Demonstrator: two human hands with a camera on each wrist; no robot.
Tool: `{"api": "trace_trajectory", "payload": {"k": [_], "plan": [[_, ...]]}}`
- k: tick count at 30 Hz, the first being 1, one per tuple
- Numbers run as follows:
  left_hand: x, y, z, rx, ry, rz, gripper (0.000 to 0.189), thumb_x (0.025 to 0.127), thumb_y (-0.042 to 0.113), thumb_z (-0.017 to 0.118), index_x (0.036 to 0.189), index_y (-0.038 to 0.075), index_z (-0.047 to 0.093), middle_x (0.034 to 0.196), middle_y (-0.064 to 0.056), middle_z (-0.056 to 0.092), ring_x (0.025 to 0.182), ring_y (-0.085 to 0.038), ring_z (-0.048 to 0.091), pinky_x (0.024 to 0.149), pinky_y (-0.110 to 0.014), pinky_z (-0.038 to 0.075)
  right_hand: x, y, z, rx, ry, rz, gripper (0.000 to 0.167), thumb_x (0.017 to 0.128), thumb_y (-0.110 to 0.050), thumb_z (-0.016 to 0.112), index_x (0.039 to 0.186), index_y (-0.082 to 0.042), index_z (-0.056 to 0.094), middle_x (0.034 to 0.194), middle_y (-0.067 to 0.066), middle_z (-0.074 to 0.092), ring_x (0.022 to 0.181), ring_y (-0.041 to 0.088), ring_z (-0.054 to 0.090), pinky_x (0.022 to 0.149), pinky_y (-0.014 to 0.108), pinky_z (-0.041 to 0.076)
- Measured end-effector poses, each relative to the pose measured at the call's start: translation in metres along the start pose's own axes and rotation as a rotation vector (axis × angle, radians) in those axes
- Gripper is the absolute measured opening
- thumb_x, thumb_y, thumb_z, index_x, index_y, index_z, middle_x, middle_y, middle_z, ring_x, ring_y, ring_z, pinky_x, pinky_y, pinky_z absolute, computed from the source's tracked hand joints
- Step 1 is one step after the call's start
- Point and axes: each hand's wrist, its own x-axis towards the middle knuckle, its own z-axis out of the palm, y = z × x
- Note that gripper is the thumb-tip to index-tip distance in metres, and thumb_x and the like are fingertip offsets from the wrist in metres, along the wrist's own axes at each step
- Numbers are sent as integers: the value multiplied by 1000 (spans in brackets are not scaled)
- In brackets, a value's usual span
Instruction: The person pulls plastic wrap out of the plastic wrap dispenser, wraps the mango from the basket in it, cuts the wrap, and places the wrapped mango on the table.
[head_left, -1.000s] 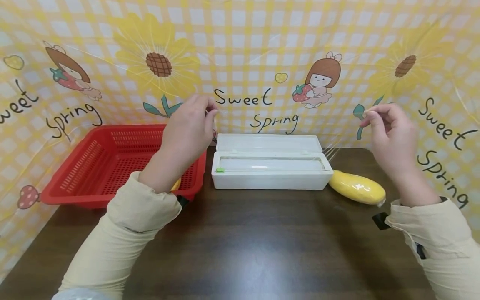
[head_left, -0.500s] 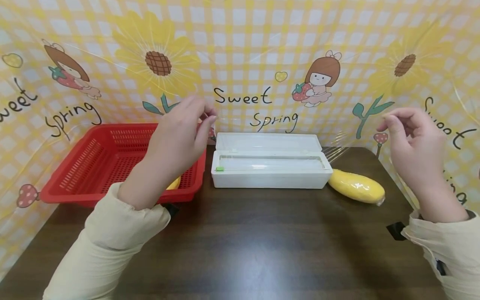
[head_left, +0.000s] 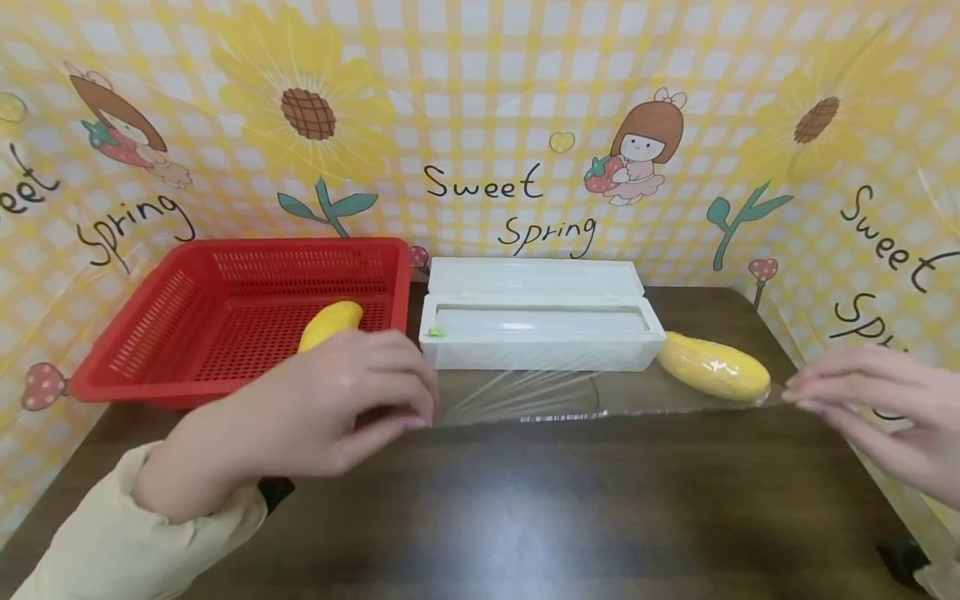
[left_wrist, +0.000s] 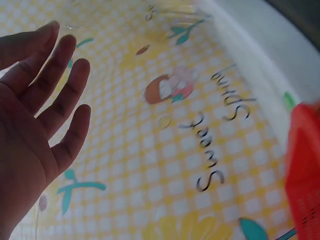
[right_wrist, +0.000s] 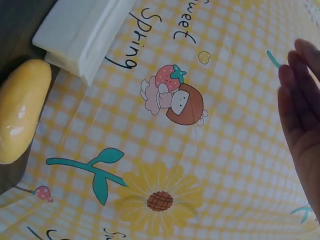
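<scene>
A clear sheet of cling film (head_left: 517, 396) stretches from the white film dispenser box (head_left: 540, 354) toward the front, its free edge low over the table. My left hand (head_left: 322, 404) pinches the left end of that edge between thumb and forefinger. At the other end, the fingertips and thumb of my right hand (head_left: 892, 408) pinch the film's right corner. The dispenser's lid (head_left: 536, 275) stands open at the back. Just right of the box lies a long, smooth yellow fruit or vegetable (head_left: 712, 367) wrapped in shiny film; it shows in the right wrist view too.
On the left, a red plastic basket (head_left: 150, 325) holds a yellow curved fruit (head_left: 330, 323), partly hidden behind my left hand. A green slider (head_left: 436, 332) sits at the box's left end. Behind the dark wood table (head_left: 525, 517) hangs a yellow checked backdrop (head_left: 480, 100).
Both hands have come down and nearer, moving farther apart, bringing the film's edge from above the box to low in front of it. The fruit in the basket shows more.
</scene>
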Motion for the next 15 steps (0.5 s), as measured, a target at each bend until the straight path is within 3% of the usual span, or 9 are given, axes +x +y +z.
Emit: {"api": "trace_trajectory", "payload": {"k": [3, 6, 11, 13, 15], "plan": [[-11, 5, 15, -68, -115, -58, 16, 87, 10, 77, 95, 23, 70, 101, 15, 66, 99, -6, 59, 82, -33, 51, -10, -7, 5, 76, -61, -53, 41, 104, -31, 61, 84, 0, 78, 93, 2, 73, 106, -2, 62, 93, 8, 43], [-21, 6, 34, -136, -221, -131, 15, 89, 15, 77, 96, 26, 71, 102, 19, 65, 100, -3, 57, 83, -31, 51, -21, -8, 15, 146, -122, -86, 34, 104, -28, 62, 85, -6, 79, 91, 0, 72, 102, -2, 62, 86, 8, 47], [-33, 3, 69, -197, -364, -192, 9, 92, 20, 76, 91, 28, 72, 95, 22, 63, 97, -1, 56, 80, -27, 48, -46, -7, 41, 151, -305, -36, 29, 105, -37, 56, 88, -23, 75, 92, -12, 67, 87, -3, 61, 74, 9, 49], [-36, 1, 82, -190, -425, -221, 8, 92, 22, 77, 89, 29, 73, 91, 22, 62, 93, 0, 54, 77, -26, 47, -56, -7, 53, 166, -391, 2, 20, 103, -34, 62, 89, -26, 73, 94, -15, 65, 84, -2, 61, 74, 9, 48], [-38, -1, 95, -157, -471, -244, 7, 91, 23, 77, 87, 28, 74, 88, 21, 60, 89, 0, 54, 74, -26, 46, -62, -5, 65, 200, -470, 31, 8, 95, -22, 75, 89, -26, 73, 96, -17, 63, 84, 0, 62, 75, 9, 48]]}}
